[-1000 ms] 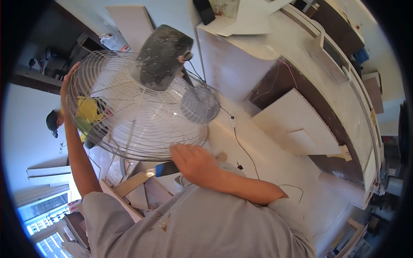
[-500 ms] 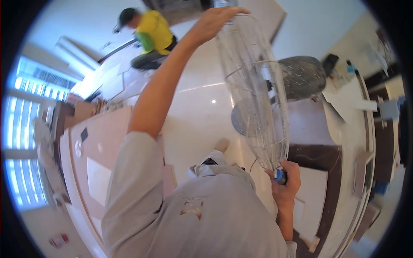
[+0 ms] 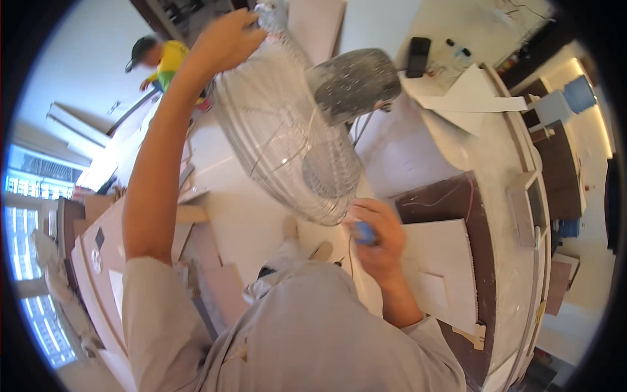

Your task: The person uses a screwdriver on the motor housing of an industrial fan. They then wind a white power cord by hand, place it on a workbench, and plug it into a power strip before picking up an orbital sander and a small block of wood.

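A silver wire fan guard (image 3: 274, 144) tilts before me, with the dusty dark motor housing (image 3: 353, 85) behind its upper part and the round stand base partly visible through the wires. My left hand (image 3: 228, 39), arm raised, has curled fingers at the guard's top edge. My right hand (image 3: 382, 238) is closed round a blue-handled tool (image 3: 364, 232), against the guard's lower rim; the tool's tip is hidden.
A person in a yellow-and-green shirt (image 3: 168, 62) is low down at the back left. A counter (image 3: 490, 157) at the right holds a phone (image 3: 418, 55), bottles and white offcuts. Boards (image 3: 104, 274) lie at left; more panels (image 3: 437, 261) lean at right.
The view has swung about. Since half a second ago my left hand and the guard's top have shifted left, tilting the guard; my right hand still has the blue-handled tool.
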`<state>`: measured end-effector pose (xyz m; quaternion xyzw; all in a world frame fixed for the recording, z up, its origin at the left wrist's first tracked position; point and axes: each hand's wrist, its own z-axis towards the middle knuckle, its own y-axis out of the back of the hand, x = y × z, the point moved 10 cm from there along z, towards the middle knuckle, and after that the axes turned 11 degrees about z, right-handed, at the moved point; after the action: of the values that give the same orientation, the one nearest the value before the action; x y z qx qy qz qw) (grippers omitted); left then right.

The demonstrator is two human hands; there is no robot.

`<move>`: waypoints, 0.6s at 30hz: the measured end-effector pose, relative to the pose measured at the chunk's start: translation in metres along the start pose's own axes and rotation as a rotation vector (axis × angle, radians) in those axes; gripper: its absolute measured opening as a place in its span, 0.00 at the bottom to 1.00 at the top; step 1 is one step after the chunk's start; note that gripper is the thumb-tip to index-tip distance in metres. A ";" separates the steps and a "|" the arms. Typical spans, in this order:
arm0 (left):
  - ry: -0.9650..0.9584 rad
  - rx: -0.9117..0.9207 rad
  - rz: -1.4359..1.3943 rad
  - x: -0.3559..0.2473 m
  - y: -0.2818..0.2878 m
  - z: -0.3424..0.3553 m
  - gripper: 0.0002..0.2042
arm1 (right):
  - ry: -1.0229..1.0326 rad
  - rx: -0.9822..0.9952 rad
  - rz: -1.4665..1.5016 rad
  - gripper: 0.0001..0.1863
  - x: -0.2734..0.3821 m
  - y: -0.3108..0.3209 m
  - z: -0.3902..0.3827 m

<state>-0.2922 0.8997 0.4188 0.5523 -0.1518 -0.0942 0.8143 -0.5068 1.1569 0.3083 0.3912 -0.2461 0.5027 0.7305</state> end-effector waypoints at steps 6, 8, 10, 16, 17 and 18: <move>-0.002 -0.119 -0.089 0.018 -0.011 0.001 0.25 | -0.692 -0.332 0.459 0.10 -0.248 0.061 0.028; 0.011 -0.102 -0.122 0.010 -0.006 -0.003 0.24 | -0.738 -0.286 0.526 0.12 -0.315 0.039 0.039; 0.091 -0.082 -0.113 0.032 -0.009 -0.019 0.24 | -0.854 -0.222 0.701 0.16 -0.363 -0.021 0.041; 0.019 -0.129 -0.224 0.024 -0.004 -0.024 0.21 | -0.893 -0.085 1.170 0.08 -0.460 -0.072 0.043; 0.052 -0.135 -0.197 0.028 -0.004 -0.032 0.22 | -0.810 -0.062 1.204 0.10 -0.450 -0.087 0.049; 0.073 -0.145 -0.189 0.037 -0.005 -0.044 0.22 | -0.806 -0.016 1.251 0.09 -0.433 -0.107 0.052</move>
<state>-0.2420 0.9246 0.4041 0.5070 -0.0621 -0.1612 0.8445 -0.5675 0.8595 -0.0222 0.3268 -0.6754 0.6404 0.1640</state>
